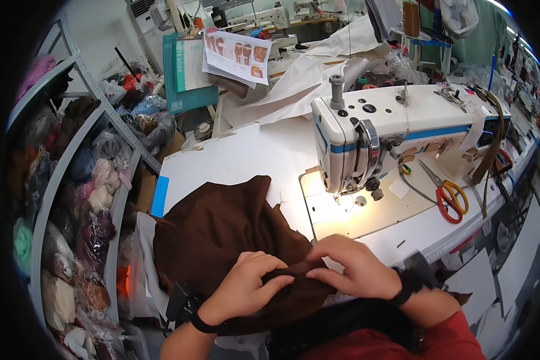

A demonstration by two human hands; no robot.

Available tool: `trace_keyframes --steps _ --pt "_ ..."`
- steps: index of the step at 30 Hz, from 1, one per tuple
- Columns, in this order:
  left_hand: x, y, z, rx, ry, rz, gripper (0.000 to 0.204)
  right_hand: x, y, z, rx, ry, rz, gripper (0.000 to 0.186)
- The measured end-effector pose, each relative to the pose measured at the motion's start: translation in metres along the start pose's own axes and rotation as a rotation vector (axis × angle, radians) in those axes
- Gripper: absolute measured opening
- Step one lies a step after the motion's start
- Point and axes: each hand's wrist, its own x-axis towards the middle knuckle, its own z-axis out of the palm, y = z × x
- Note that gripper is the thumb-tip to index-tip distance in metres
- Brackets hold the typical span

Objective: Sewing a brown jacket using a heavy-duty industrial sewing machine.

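Observation:
A large piece of dark brown fabric lies bunched over the front left of the white table and hangs off its near edge. My left hand grips the fabric's edge between thumb and fingers. Close beside it, my right hand pinches the same edge, with its fingers slightly blurred. Between the two thumbs runs a short folded stretch of the cloth. Just beyond my right hand stands a white sewing machine with a blue stripe, its lamp lighting the metal plate under the needle.
Scissors with red and yellow handles lie right of the machine, on the white table. A metal shelf at left holds several plastic-wrapped bundles. Printed sheets and a green cutting mat stand at the back; white material is spread behind.

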Motion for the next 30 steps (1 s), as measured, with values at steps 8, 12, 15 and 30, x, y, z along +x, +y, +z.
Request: trace_keyframes --steps 8,12,15,30 --pt "0.005 0.018 -0.02 -0.226 0.192 -0.113 0.022 -0.029 -0.047 0.027 0.267 -0.274 0.3 0.042" --pt "-0.009 0.053 -0.051 -0.177 0.415 0.013 0.015 0.031 -0.048 0.022 0.333 0.109 0.15 0.066" --pt "-0.018 0.047 -0.047 -0.122 0.54 -0.031 0.011 0.051 -0.043 0.029 0.247 0.236 0.079 0.057" --pt "-0.01 0.029 -0.019 -0.003 0.562 0.023 0.01 0.012 -0.031 0.077 0.847 0.28 0.411 0.025"
